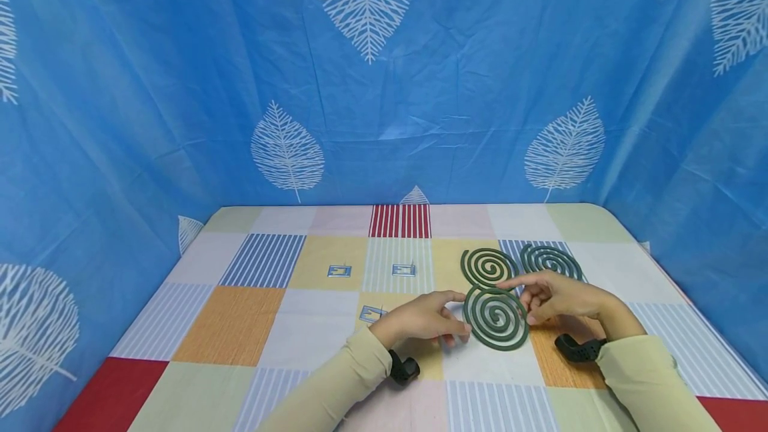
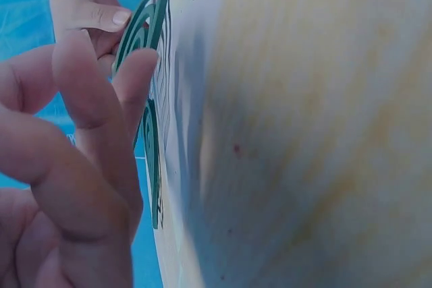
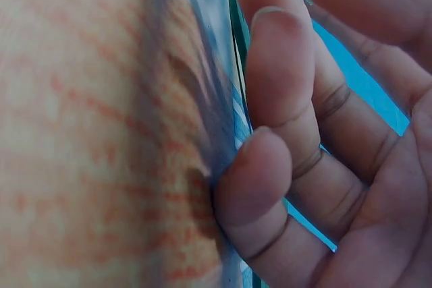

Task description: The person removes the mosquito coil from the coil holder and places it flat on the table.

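Note:
A dark green mosquito coil (image 1: pixel 495 316) is held between both hands above the cloth, its far edge overlapping a second coil (image 1: pixel 489 268) in the head view. My left hand (image 1: pixel 425 317) grips its left edge with index finger and thumb. On the opposite side, my right hand (image 1: pixel 570 300) has its index finger at the far rim and its thumb at the right rim, the other fingers curled. Partly behind the right hand lies a third coil (image 1: pixel 549 260). The left wrist view shows the held coil (image 2: pixel 159 21) tilted slightly; the right wrist view mostly hides it.
A patchwork-patterned tablecloth (image 1: pixel 324 319) covers the table. Blue curtains with white leaf prints (image 1: pixel 384 112) stand along the back and both sides. Each wrist wears a black camera band, one on the left (image 1: pixel 405 369) and one on the right (image 1: pixel 579 349).

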`<state>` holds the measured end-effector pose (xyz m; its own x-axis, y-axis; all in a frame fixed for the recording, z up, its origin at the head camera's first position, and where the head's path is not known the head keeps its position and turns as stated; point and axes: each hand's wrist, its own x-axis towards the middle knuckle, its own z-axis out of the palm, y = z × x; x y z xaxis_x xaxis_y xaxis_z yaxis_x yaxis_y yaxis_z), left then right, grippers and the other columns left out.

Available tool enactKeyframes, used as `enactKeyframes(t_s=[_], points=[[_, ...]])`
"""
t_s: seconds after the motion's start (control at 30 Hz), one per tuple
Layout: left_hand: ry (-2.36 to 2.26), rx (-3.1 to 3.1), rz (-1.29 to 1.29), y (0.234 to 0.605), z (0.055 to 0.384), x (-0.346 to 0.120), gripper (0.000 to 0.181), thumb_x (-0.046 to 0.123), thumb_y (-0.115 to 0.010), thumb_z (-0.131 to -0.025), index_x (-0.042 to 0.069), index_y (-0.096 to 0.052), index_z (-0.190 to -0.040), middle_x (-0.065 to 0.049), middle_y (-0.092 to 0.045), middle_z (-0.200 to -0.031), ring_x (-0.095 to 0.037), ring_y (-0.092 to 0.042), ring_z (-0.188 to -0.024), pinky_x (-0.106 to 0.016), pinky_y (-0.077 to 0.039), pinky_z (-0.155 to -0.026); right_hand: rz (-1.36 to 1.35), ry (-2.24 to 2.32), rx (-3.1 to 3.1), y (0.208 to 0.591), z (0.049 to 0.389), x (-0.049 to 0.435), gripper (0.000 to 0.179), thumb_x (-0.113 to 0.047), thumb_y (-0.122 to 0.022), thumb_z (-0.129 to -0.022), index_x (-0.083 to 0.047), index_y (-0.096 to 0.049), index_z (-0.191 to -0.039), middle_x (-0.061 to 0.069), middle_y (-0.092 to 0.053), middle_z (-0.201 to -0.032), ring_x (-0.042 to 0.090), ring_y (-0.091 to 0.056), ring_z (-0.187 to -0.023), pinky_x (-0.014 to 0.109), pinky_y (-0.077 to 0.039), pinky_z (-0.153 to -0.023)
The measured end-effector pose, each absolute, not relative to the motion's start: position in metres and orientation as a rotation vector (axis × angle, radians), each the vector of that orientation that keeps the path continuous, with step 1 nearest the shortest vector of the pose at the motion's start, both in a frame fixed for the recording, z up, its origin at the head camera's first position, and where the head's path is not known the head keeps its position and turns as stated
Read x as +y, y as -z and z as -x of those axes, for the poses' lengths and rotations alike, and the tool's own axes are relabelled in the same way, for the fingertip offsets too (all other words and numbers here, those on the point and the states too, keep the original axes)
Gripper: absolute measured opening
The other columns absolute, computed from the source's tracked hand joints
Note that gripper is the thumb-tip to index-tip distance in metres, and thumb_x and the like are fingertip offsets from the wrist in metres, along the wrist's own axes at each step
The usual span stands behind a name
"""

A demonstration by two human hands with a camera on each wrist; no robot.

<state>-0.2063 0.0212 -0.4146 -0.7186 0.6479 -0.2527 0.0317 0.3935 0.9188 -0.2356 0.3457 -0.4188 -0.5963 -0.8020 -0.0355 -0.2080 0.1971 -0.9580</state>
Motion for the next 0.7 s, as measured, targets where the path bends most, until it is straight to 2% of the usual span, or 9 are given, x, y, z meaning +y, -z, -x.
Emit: enactKeyframes(t_s=[0.1,0.17,0.3,0.37,0.7], points=[[-1.324,2.053,-0.595,0.415,0.206,0.021,0.065,0.012,-0.075,-0.102,-0.002,-0.048,-0.159,-0.002,-0.079,-0.087,-0.01,-0.065,-0.066,-0.022,-0.047,-0.055,0.927,1.415,1.94,0.419,0.235,0.348,0.061,0.009,-0.07,-0.098,-0.013,-0.062,-0.154,0.008,-0.072,-0.097,0.007,-0.057,-0.071,0.03,-0.046,-0.058],[-1.313,2.048,-0.608,0.416,0.205,0.022,0.064,0.012,-0.075,-0.102,-0.002,-0.048,-0.159,-0.002,-0.079,-0.087,-0.01,-0.065,-0.065,-0.022,-0.047,-0.055,0.909,1.409,1.951,0.419,0.235,0.35,0.058,0.008,-0.071,-0.098,-0.003,-0.059,-0.154,0.009,-0.073,-0.098,0.007,-0.058,-0.072,0.03,-0.046,-0.059],[-1.298,2.037,-0.629,0.417,0.205,0.022,0.062,0.012,-0.074,-0.103,-0.005,-0.049,-0.157,-0.002,-0.079,-0.087,-0.009,-0.064,-0.064,-0.021,-0.046,-0.054,0.846,1.401,1.97,0.42,0.235,0.354,0.061,0.006,-0.072,-0.098,0.019,-0.046,-0.151,0.008,-0.074,-0.098,0.007,-0.059,-0.072,0.029,-0.044,-0.058],[-1.295,2.035,-0.633,0.418,0.204,0.022,0.059,0.012,-0.074,-0.103,-0.006,-0.051,-0.154,-0.003,-0.079,-0.087,-0.008,-0.064,-0.063,-0.021,-0.045,-0.053,0.814,1.404,1.973,0.419,0.235,0.355,0.063,0.006,-0.072,-0.097,0.025,-0.04,-0.148,0.007,-0.075,-0.098,0.007,-0.059,-0.072,0.028,-0.042,-0.057],[-1.257,2.024,-0.66,0.419,0.204,0.023,0.05,0.011,-0.074,-0.103,-0.012,-0.059,-0.145,-0.011,-0.08,-0.089,-0.007,-0.062,-0.062,-0.02,-0.043,-0.052,0.724,1.376,2.048,0.421,0.235,0.36,0.059,0.005,-0.074,-0.097,0.026,-0.043,-0.143,0.011,-0.074,-0.097,0.013,-0.07,-0.083,0.027,-0.058,-0.072]])
